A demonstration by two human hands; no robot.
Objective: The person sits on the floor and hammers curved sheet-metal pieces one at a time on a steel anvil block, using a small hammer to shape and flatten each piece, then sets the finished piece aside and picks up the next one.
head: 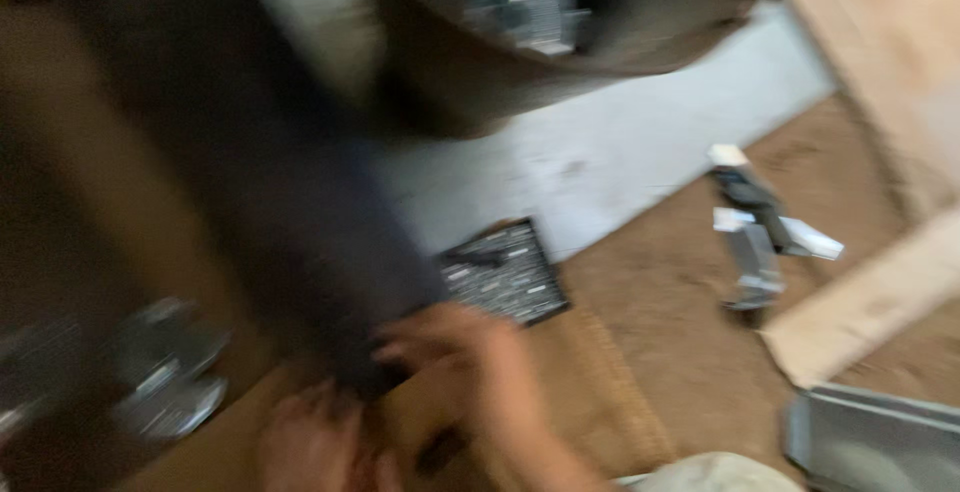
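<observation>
Two hands low in a blurred frame: right hand [455, 352] and left hand [315, 442] both grip a dark bag [290, 212] at its bottom edge, fingers curled, over the dirt floor [660, 322].

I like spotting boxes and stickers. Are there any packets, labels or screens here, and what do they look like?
Dark flat rectangular tray: on the floor above the hands, black with rows of small silvery pieces; too blurred to tell if it is a package.
No clear labels, signs or screens show.
</observation>
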